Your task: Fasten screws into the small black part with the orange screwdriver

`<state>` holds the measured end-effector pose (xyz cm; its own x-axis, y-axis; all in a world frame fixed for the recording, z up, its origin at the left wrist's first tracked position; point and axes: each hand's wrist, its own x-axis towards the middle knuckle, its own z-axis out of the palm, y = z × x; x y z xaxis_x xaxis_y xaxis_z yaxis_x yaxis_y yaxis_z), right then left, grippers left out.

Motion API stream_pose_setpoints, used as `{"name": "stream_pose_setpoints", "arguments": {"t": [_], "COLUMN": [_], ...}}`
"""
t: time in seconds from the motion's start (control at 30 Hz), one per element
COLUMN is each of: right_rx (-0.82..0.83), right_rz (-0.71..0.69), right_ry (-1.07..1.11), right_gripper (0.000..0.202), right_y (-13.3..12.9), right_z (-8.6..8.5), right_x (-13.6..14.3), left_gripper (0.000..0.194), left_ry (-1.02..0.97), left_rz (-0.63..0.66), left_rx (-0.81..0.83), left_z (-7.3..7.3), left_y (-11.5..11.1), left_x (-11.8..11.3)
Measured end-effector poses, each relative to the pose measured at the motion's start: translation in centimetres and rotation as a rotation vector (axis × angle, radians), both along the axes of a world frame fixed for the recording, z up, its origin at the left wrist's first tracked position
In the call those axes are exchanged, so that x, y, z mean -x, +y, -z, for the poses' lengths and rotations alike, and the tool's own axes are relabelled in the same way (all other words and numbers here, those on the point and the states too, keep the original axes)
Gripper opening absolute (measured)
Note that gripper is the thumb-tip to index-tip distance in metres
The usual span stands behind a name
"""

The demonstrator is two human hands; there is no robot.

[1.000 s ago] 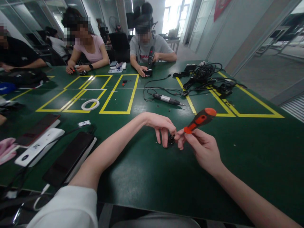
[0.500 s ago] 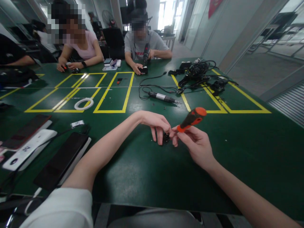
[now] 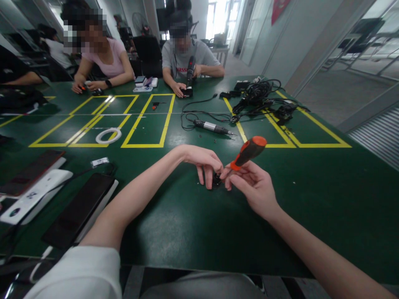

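My right hand is closed on a screwdriver with an orange and dark grey handle. The handle leans up to the right, and its shaft points down left between my fingers. Beneath the fingertips, a small dark round part rests on the green table. My left hand curls over this part from the left, its fingers pressed down on it. Much of the part is hidden by my fingers, and the screwdriver's tip cannot be made out clearly.
An electric screwdriver with a cord lies beyond my hands. Tangled black cables are at the back right. A white tape roll, a black phone and a white power bank lie to the left. Across the table, a person holds a power tool.
The screwdriver handle has turned slightly in my right hand, and the fingers of that hand have shifted a little. My left hand keeps its place on the dark part.
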<state>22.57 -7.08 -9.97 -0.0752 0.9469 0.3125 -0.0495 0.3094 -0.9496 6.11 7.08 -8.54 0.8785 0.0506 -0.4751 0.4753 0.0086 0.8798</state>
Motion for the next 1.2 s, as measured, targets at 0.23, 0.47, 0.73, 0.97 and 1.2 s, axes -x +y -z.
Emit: {"name": "stream_pose_setpoints", "arguments": {"t": [0.23,0.47,0.73,0.97,1.2], "right_rx": [0.009,0.017,0.021,0.019,-0.012], "right_rz": [0.013,0.014,-0.008,0.028,-0.023], "right_ry": [-0.033,0.018,-0.019,0.031,-0.017], "right_gripper": [0.034,0.033,0.036,0.030,0.038], "right_y": [0.09,0.01,0.19,0.02,0.33], "right_z": [0.17,0.49,-0.04,0.38,0.06], "right_x": [-0.16,-0.11,-0.33,-0.14,-0.55], "left_gripper": [0.028,0.024,0.024,0.024,0.024], "left_ry": [0.047,0.000,0.019,0.038,-0.016], "left_rz": [-0.037,0.023,-0.020,0.005,0.037], "left_rx": [0.019,0.009,-0.004,0.009,0.074], "left_z": [0.14,0.14,0.00,0.03,0.28], "left_y": [0.00,0.11,-0.03,0.10,0.53], "left_x": [-0.26,-0.16,-0.14,-0.16,0.22]}}
